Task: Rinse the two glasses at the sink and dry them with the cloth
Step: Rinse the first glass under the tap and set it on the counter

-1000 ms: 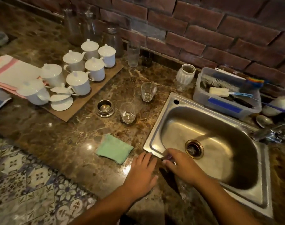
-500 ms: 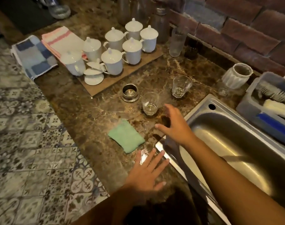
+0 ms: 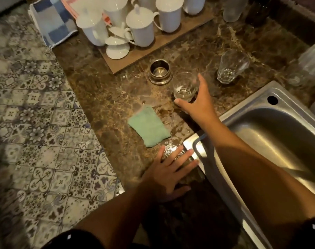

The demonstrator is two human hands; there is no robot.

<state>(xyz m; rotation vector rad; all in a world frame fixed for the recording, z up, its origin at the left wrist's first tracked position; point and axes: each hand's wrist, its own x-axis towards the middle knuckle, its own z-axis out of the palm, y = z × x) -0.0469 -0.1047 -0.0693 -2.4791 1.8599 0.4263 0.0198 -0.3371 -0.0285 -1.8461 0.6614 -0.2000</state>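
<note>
Two clear glasses stand upright on the brown marble counter. The nearer glass (image 3: 184, 85) is left of the sink (image 3: 246, 106); the second glass (image 3: 230, 67) stands farther back to the right. My right hand (image 3: 198, 103) reaches over the sink's corner and cups the nearer glass, thumb at its base and fingers along its right side, with the glass still resting on the counter. My left hand (image 3: 171, 169) lies flat on the counter edge, fingers spread, holding nothing. The green cloth (image 3: 149, 126) lies folded between my two hands.
A small steel cup (image 3: 160, 72) sits just left of the nearer glass. Behind it a wooden board (image 3: 153, 49) carries several white lidded mugs. A blue checked towel (image 3: 52, 20) hangs at the counter's far left corner. Patterned floor tiles (image 3: 36, 123) lie to the left.
My right hand has left the sink and reached forward to the nearer glass. My left hand stays flat on the counter. The view has tilted down and to the left.
</note>
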